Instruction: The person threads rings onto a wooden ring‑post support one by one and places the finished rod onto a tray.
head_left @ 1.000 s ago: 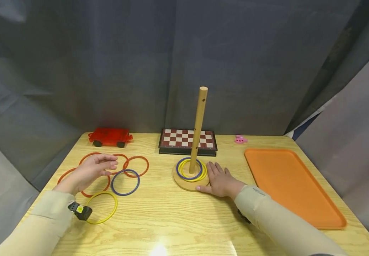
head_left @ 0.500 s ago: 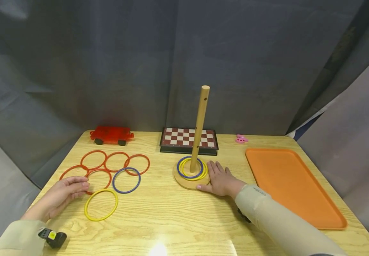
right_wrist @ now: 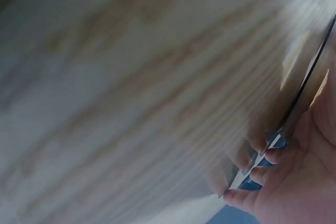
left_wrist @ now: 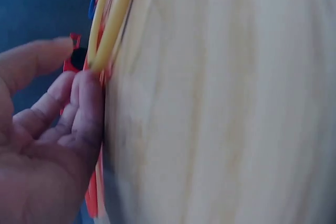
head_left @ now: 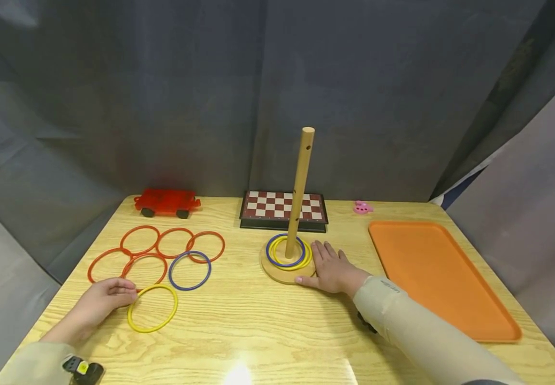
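A person in beige sleeves sits two hands to a light wood desk, where a wooden peg stands upright on its round base. The peg's long axis rises from the base, its top showing a slight lean rightward in the head view. A blue hoop and yellow hoops lie low around its foot, resting on the base.

The right hand lies flat on the desk against the base's right side, fingers straight and slightly apart, pointing toward the far edge, thumb out to the base's near rim.

Across the desk, the left hand reaches the left side of a loose yellow ring. The fingertips touch its rim; the thumb stands apart from them in the left wrist view, so nothing is clamped. That ring lies flat, a round thing with no long axis, its upper edge overlapping a red one.

Five red rings lie in two rows beyond, also flat, the rightmost overlapping a loose blue ring.

Behind the peg, a checkered board lies with its length left to right, as does a red toy car at the far left. An orange tray fills the right side, long axis running near to far.
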Available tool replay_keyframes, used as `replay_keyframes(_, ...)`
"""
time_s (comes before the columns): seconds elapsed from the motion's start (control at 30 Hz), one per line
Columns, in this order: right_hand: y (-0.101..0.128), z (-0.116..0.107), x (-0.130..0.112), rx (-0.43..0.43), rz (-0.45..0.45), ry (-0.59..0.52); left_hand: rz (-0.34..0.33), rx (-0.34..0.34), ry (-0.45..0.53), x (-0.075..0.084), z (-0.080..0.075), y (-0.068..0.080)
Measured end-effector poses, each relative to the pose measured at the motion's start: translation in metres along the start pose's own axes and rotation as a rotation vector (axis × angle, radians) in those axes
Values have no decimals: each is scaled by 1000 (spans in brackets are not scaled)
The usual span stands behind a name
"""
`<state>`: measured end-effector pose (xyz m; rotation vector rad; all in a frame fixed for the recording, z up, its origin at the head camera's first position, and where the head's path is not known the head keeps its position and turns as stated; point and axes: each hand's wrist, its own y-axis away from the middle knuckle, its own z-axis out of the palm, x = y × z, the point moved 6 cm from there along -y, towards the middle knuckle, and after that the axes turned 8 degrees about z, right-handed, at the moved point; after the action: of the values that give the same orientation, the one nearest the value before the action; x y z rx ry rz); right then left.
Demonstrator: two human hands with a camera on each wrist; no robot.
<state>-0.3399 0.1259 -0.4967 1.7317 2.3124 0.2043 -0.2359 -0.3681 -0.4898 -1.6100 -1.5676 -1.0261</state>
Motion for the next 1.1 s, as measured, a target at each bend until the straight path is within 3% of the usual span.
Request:
replay_keyframes(0.37,0,-2,-2,-9,-10,-6,118,72,-381,21,9,-5)
replay_keyframes(0.57,1,-2,-3,4,-12,-25,175,78,-479,25,11,-6)
replay_keyframes(0.93,1,-2,-2,-3,-10,-10,192,48,-469,24,8,-7)
replay_keyframes(1.0,1,-3,-2,-2,-11,-9,181,40,-404,22,7,-8)
replay_keyframes(1.1,2,-3,-3,2,-15,-3,152,7,-231,17,7,-9)
